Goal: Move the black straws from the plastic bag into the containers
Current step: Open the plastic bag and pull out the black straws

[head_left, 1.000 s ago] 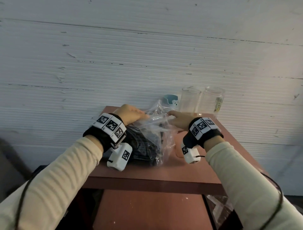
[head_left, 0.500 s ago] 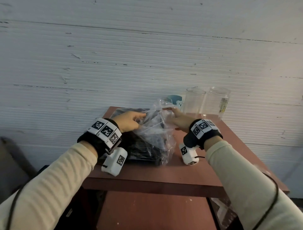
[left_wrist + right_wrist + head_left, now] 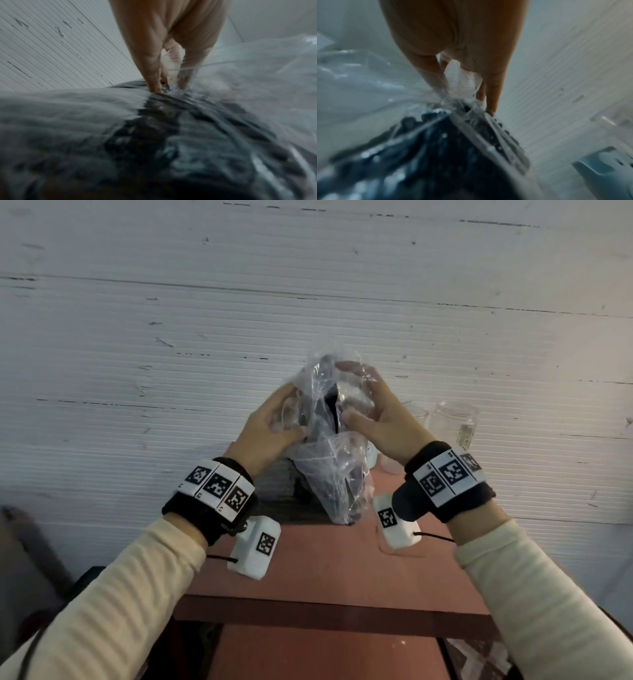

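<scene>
1. Many black straws (image 3: 329,419) sit bundled inside the clear plastic bag (image 3: 337,463), which is held upright above the far part of the reddish-brown table (image 3: 329,563); whether its lower end touches the tabletop cannot be told.
2. Seen from the left wrist, the straws (image 3: 154,135) fill the lower frame as a dark, blurred mass under the film of the bag (image 3: 257,70); from the right wrist the bundle (image 3: 440,148) shows the same way, wrapped in crinkled plastic (image 3: 359,81).
3. On the bag's left side, the left hand (image 3: 270,426) has its thumb and fingers curled around the plastic — the wrist view shows the fingertips (image 3: 155,86) pinching the film right at the top of the bundle.
4. On the bag's right side, the right hand (image 3: 383,419) grips the plastic too, its thumb pointing toward the dark opening in the middle and its fingers wrapped over the upper part; the fingers (image 3: 493,94) pinch a tuft of film between them.
5. Two clear containers stand at the table's far right by the wall: one glass (image 3: 416,414) partly hidden behind the right hand, and a jar (image 3: 454,422) just beside it.
6. Partly hidden behind the bag, a pale blue cup (image 3: 606,171) stands near them — only the right wrist view shows it clearly.
7. Behind everything runs a white ribbed wall (image 3: 171,337), scuffed in places.
</scene>
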The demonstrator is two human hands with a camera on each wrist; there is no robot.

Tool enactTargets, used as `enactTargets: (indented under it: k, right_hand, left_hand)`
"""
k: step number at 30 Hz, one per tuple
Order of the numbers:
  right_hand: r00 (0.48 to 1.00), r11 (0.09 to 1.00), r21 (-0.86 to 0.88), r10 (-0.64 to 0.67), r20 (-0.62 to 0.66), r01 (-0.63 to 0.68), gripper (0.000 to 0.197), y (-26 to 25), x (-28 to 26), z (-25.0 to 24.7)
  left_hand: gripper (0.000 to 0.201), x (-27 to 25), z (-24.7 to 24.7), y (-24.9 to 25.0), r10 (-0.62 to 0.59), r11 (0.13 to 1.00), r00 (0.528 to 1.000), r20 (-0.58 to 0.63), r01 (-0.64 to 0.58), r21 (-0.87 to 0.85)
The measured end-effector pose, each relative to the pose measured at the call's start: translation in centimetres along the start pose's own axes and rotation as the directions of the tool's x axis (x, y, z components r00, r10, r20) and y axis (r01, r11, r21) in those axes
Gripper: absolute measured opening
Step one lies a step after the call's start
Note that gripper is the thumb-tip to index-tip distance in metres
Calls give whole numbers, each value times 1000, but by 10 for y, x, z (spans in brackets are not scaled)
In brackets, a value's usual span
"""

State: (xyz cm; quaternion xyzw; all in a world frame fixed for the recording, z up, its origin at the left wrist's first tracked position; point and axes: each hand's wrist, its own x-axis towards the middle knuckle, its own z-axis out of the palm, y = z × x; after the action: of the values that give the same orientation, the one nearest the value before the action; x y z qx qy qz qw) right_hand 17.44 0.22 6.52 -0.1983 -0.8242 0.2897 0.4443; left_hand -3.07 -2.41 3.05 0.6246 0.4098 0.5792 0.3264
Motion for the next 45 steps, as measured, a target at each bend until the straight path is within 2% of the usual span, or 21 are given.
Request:
enactTargets:
  k: [3,5,10,13,16,20,21,24,26,28,32,34,39,42,45]
  right_hand:
    - [999,998,45,-35,19,34,66,-7,-3,-3]
    - [1000,988,154,-9,26,5,68,-8,-10,-6]
    - [991,932,339,131,14,-128,48,-3,-28,-5]
    - [976,931,306,217,-19,-201,41,-2,-33,-3]
    - [961,931,264,274,-48,-252,42,5,-36,-3]
    - [956,947,156,290,-49,-280,35,16,-38,-1]
    - [956,950,131,290,-41,-283,35,19,-39,-2]
    - [965,966,6,257,-49,-257,35,24,-40,-2]
    - [976,974,-80,206,-71,-212,32,27,-41,-2]
    - [982,973,-147,168,-85,-179,30,26,-42,-2]
    - [980,951,-238,182,-79,-195,33,20,-43,0]
    - [977,926,-312,201,-74,-214,37,20,-42,0]
    - [1000,921,-390,23,4,-20,38,23,-30,-9]
    - [999,938,-345,41,15,-34,42,20,-25,-14]
    - [998,959,-278,58,-15,-60,36,15,-23,-14]
  left_hand:
    - [69,-1,-3,2,48,993,999,-17,-50,-106]
    - [63,-3,-8,-1,21,985,1000,7,-20,-170]
    - [51,-10,-20,-8,-84,963,991,104,107,-247]
    - [53,-11,-21,-13,-168,951,977,132,196,-238]
    - [44,-11,-18,-11,-252,942,961,116,271,-199]
    - [28,-13,-13,1,-241,963,968,76,248,-104]
    - [34,-13,-11,3,-214,974,975,63,218,-60]
    - [74,-14,-7,6,-138,979,989,61,127,159]
    - [79,-15,-3,7,-92,963,994,58,74,260]
    - [72,-15,1,8,-35,954,997,67,14,299]
    - [29,-12,2,6,18,933,999,48,-34,359]
    - [19,-10,-1,5,31,926,999,39,-43,375]
    - [9,-8,-9,4,61,955,998,11,-61,292]
    - [6,-9,-16,3,49,979,999,-6,-47,197]
    - [0,-8,-25,1,18,989,1000,-2,-17,146]
